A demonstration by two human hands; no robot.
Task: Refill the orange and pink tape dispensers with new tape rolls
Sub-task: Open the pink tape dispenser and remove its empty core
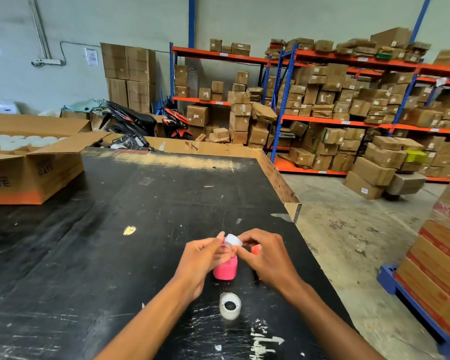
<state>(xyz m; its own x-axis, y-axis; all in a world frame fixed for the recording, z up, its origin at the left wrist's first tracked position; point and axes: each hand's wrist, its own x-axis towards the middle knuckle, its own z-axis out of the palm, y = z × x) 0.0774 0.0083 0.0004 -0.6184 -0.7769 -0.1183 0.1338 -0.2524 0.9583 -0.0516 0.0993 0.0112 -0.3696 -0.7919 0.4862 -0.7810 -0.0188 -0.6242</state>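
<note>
A pink tape dispenser (pixel 226 269) stands on the black table (pixel 115 255), just below my hands. Both hands meet above it on a small white tape roll (pixel 233 240). My left hand (pixel 204 258) pinches the roll from the left. My right hand (pixel 265 255) grips it from the right with thumb and fingers. Behind my right hand, only a corner of the orange dispenser (pixel 256 249) shows. A second clear tape roll (pixel 230 305) lies flat on the table, nearer to me than the pink dispenser.
An open cardboard box (pixel 34 167) with several white rolls sits at the table's far left. The table's right edge (pixel 291 201) drops to a concrete floor. Stacked cartons on a blue pallet (pixel 439 268) stand at the right. Shelves of boxes fill the back.
</note>
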